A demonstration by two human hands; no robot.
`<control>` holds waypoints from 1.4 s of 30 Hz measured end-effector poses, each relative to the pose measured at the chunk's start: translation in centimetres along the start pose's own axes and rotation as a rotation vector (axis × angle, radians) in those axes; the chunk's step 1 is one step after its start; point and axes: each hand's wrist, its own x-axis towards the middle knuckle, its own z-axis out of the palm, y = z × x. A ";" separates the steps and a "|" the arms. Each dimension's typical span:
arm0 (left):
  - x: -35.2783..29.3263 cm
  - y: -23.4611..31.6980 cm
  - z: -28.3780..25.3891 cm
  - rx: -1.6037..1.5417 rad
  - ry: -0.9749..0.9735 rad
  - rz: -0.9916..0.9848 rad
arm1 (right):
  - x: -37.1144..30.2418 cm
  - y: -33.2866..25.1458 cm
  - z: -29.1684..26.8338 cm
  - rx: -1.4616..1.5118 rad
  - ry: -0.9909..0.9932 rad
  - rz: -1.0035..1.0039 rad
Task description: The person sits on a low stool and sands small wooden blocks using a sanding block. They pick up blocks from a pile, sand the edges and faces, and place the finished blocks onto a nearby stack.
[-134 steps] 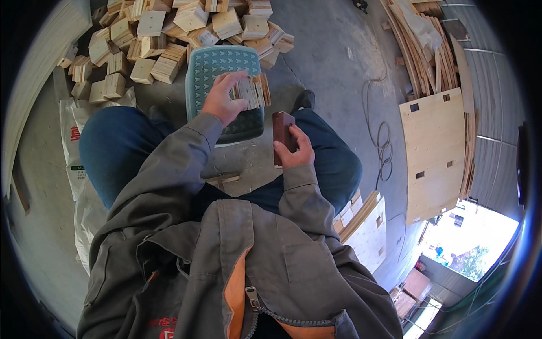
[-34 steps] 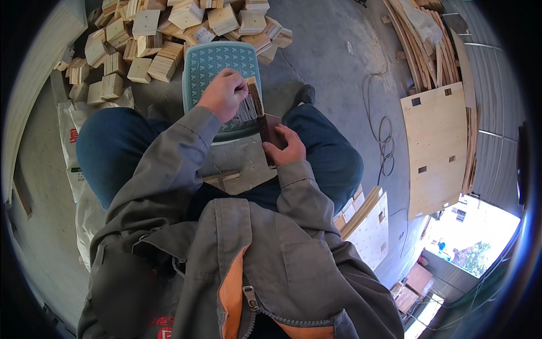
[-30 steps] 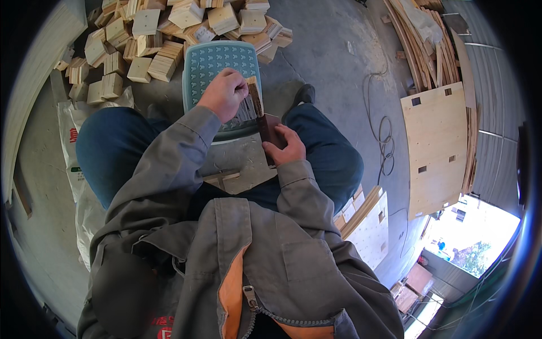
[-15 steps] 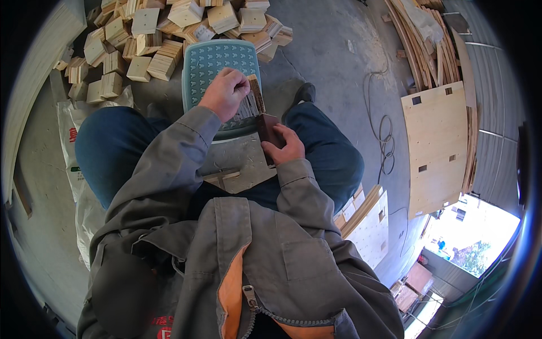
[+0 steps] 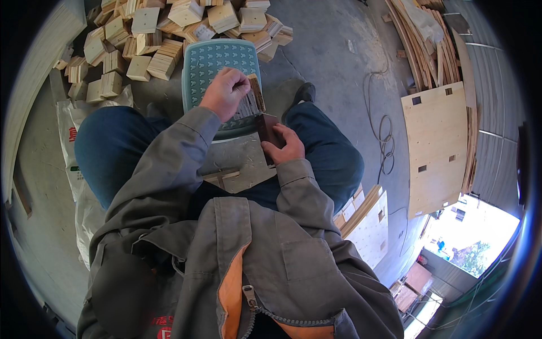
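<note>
My left hand (image 5: 227, 93) is closed, its fingers curled at the top of a plywood block (image 5: 247, 107) with a striped, layered side and a rough light-brown edge. The block is on a teal plastic stool (image 5: 195, 59) with a raised pattern, between my knees. My right hand (image 5: 287, 146) is wrapped round a dark reddish-brown block (image 5: 267, 129), thumb on the near side and fingers over the right edge. The two blocks meet at a corner just below the stool's right side. My left palm hides part of the plywood block.
Several pale plywood blocks (image 5: 145, 21) are heaped beyond the stool. A white plastic sack (image 5: 84, 203) lies by my left knee. On the right are a looped cable (image 5: 386, 138), a large notched plywood sheet (image 5: 435, 150) and stacked boards (image 5: 367, 209). Wood scraps (image 5: 226, 176) lie between my legs.
</note>
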 end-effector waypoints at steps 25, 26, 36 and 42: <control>0.3 -1.7 -0.2 0.086 0.399 -0.011 | -0.1 0.2 0.1 0.010 0.019 -0.021; 0.5 -1.6 -0.3 0.065 0.412 -0.022 | -0.1 0.2 0.1 0.009 0.020 -0.016; 0.6 -0.1 -0.8 0.037 0.299 0.063 | -0.1 0.2 0.0 0.035 0.009 0.011; -0.3 1.7 0.2 -0.029 0.022 0.215 | 0.0 -0.1 0.0 0.015 -0.010 0.034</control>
